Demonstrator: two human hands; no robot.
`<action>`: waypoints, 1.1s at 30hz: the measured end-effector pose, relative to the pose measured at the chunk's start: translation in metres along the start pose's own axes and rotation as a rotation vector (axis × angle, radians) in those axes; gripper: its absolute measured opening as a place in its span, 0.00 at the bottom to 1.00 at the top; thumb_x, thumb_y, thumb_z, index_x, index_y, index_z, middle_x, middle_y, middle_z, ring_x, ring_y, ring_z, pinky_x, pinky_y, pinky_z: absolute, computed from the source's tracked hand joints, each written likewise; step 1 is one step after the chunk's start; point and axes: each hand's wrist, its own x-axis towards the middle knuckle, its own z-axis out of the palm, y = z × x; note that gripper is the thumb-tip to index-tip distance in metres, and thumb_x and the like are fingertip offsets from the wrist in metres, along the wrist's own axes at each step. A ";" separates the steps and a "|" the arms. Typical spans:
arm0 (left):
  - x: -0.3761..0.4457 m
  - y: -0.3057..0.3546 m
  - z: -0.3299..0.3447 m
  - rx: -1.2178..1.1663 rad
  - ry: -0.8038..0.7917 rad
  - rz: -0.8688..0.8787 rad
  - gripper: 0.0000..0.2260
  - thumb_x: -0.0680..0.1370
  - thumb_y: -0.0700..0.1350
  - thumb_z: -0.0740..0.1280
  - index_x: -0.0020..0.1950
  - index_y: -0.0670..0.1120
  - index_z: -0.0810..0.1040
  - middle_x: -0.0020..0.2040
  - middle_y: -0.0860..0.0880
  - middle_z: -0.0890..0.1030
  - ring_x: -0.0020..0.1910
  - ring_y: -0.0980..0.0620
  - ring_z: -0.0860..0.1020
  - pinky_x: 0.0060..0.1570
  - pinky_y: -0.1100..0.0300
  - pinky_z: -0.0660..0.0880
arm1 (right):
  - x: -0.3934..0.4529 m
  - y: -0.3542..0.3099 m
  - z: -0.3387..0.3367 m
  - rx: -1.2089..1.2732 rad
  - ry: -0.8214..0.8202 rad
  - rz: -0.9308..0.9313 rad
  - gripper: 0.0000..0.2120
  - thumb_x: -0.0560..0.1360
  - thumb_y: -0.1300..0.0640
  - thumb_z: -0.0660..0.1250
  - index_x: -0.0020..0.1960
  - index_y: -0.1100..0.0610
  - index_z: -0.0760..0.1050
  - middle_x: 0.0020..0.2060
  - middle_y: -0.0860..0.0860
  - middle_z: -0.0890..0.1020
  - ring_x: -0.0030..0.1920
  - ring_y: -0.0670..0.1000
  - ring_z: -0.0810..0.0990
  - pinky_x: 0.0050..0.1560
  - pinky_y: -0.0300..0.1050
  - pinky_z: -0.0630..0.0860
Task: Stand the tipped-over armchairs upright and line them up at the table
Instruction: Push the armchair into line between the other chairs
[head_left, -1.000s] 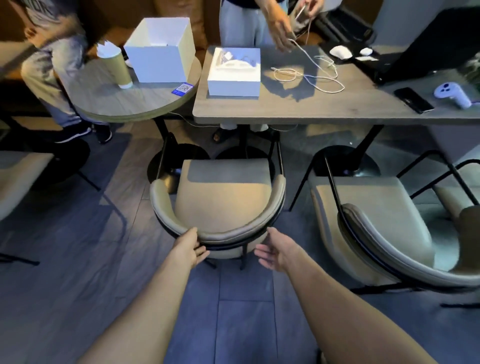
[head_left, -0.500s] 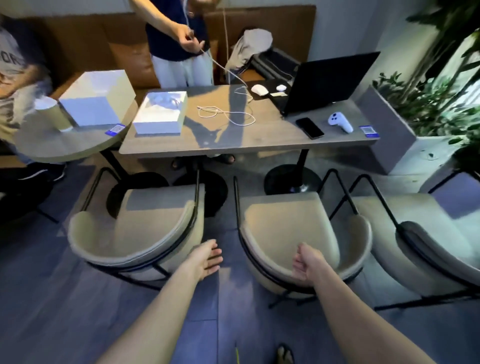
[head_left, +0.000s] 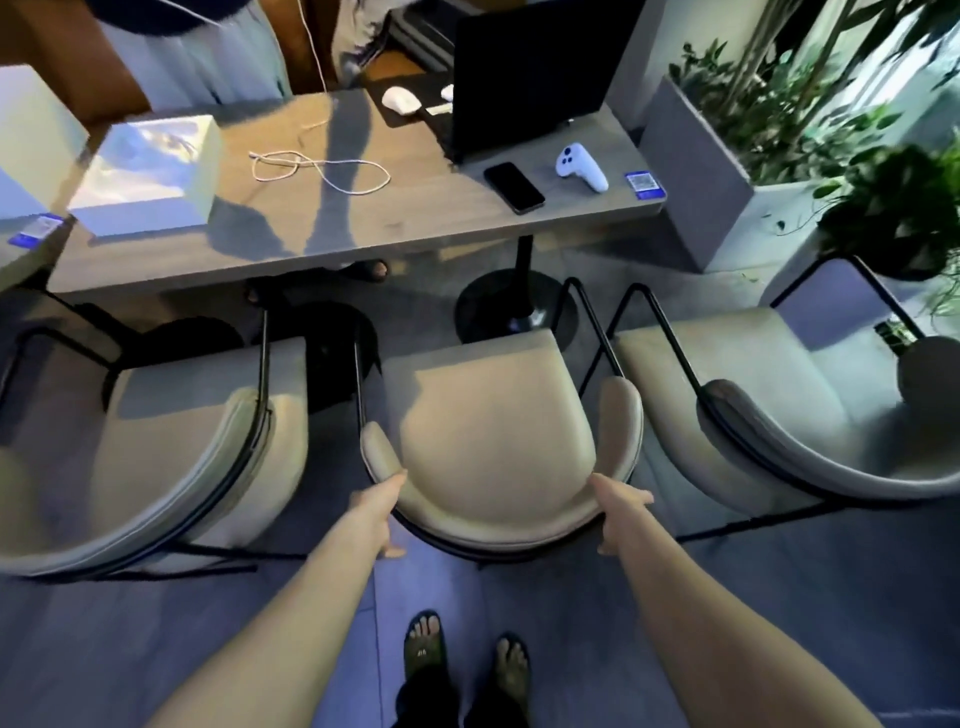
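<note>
Our left hand (head_left: 375, 514) and right hand (head_left: 618, 512) each take a grip, fingers curled, on the curved backrest of the middle armchair (head_left: 493, 431), upright before the counter (head_left: 363, 218).

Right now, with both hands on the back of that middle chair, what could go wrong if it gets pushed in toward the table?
The middle chair sits close between the left chair and right chair; its armrests might scrape them. Its front could hit the table's round base. A jolt to the table might shake the phone near the edge.
</note>
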 end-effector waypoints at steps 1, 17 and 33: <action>0.008 0.001 0.004 -0.005 0.008 -0.013 0.38 0.73 0.56 0.71 0.77 0.47 0.58 0.78 0.48 0.59 0.74 0.40 0.61 0.62 0.35 0.69 | 0.009 -0.002 0.001 0.000 -0.022 0.030 0.45 0.73 0.53 0.70 0.78 0.56 0.44 0.74 0.56 0.62 0.70 0.64 0.65 0.65 0.67 0.67; 0.059 0.021 0.022 -0.070 -0.079 -0.202 0.13 0.80 0.42 0.65 0.63 0.42 0.70 0.68 0.41 0.73 0.65 0.40 0.74 0.59 0.35 0.71 | 0.096 0.002 0.038 -0.198 -0.009 0.114 0.28 0.75 0.66 0.64 0.73 0.57 0.61 0.66 0.60 0.74 0.55 0.72 0.77 0.19 0.70 0.71; 0.089 0.071 -0.042 -0.109 -0.082 -0.173 0.20 0.79 0.41 0.65 0.70 0.40 0.68 0.68 0.40 0.73 0.65 0.39 0.74 0.59 0.34 0.71 | 0.072 -0.012 0.118 -0.242 -0.064 0.065 0.25 0.76 0.68 0.62 0.71 0.57 0.62 0.64 0.62 0.76 0.55 0.71 0.78 0.19 0.72 0.71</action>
